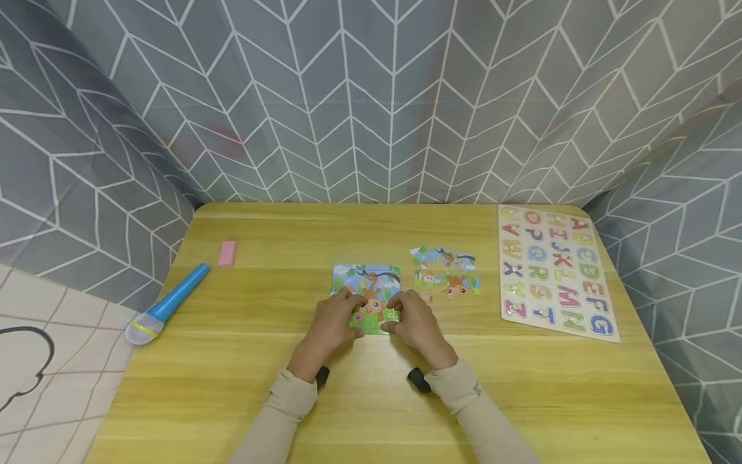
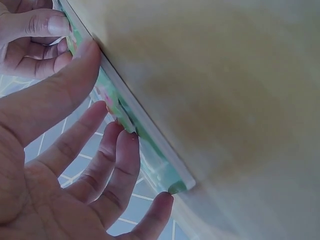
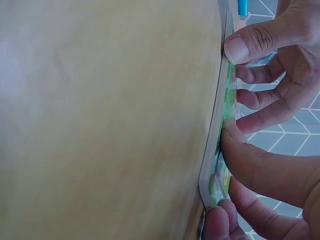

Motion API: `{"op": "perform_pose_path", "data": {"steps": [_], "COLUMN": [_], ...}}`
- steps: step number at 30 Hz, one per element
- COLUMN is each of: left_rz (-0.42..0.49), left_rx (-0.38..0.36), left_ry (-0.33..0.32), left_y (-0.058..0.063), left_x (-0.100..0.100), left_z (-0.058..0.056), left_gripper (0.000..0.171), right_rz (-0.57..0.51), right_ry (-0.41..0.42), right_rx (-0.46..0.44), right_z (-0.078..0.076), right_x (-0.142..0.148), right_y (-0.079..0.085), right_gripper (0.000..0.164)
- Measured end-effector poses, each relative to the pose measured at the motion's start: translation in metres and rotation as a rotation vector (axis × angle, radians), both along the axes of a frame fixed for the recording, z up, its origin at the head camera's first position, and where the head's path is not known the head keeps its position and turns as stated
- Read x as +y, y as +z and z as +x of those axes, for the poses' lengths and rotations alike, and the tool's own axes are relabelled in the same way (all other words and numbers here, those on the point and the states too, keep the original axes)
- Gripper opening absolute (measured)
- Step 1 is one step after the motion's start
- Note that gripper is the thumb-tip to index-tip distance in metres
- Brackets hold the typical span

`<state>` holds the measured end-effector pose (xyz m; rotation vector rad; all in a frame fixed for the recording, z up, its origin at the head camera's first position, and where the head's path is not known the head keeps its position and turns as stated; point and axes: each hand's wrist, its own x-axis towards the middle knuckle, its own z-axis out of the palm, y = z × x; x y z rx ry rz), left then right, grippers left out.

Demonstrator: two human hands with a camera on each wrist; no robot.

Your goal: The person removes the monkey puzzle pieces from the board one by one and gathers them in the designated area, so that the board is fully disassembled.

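A small jigsaw puzzle (image 1: 366,276) with a monkey picture lies in its flat tray at the middle of the table. My left hand (image 1: 333,320) grips its near left corner, thumb at the near edge and fingertips over the picture. At the near right corner my right hand (image 1: 415,322) pinches a green puzzle piece (image 1: 391,316) between thumb and fingers. One puzzle piece (image 3: 220,189) stands slightly raised by the right fingertips in the right wrist view. The fingers partly cover the puzzle's lower half. To the right lie loose puzzle pieces (image 1: 445,272), several of them side by side.
An alphabet board (image 1: 559,274) with coloured letters lies at the table's right. On the left are a blue toy microphone (image 1: 168,303) and a pink block (image 1: 227,253). A patterned grey curtain (image 1: 371,103) hangs behind the wooden table (image 1: 232,386).
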<state>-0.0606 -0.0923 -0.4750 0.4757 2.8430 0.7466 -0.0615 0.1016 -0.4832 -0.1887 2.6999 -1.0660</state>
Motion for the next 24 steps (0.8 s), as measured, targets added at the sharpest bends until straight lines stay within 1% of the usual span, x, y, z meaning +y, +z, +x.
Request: {"op": "perform_pose_path", "data": {"steps": [8, 12, 14, 17, 20, 24], "left_rz": [0.009, 0.018, 0.026, 0.039, 0.053, 0.069], "left_rx": [0.0, -0.015, -0.023, -0.03, -0.019, 0.002], "left_ry": [-0.001, 0.002, 0.012, 0.026, 0.035, 0.047], "left_y": [-0.0004, -0.0002, 0.0001, 0.0005, -0.0002, -0.0028], "left_x": [0.0007, 0.0004, -0.0003, -0.0013, -0.0018, -0.001], "left_z": [-0.0009, -0.0013, -0.0014, -0.0021, -0.0027, -0.0029], "left_gripper": [0.058, 0.057, 0.051, 0.035, 0.021, 0.015], "right_rz": [-0.009, -0.012, -0.017, -0.026, -0.032, -0.053], "right_ry": [0.0, 0.0, -0.012, -0.02, -0.016, -0.005], "right_rx": [0.01, 0.008, -0.002, -0.013, -0.016, -0.008], "right_z": [0.0011, 0.0007, 0.0004, 0.0002, 0.0008, 0.0026], "right_x": [0.0006, 0.0005, 0.0, -0.0009, -0.0017, -0.002], "right_y": [-0.0005, -0.0009, -0.001, -0.0013, -0.0017, -0.0029], "right_gripper": [0.037, 0.038, 0.038, 0.038, 0.039, 0.037]}}
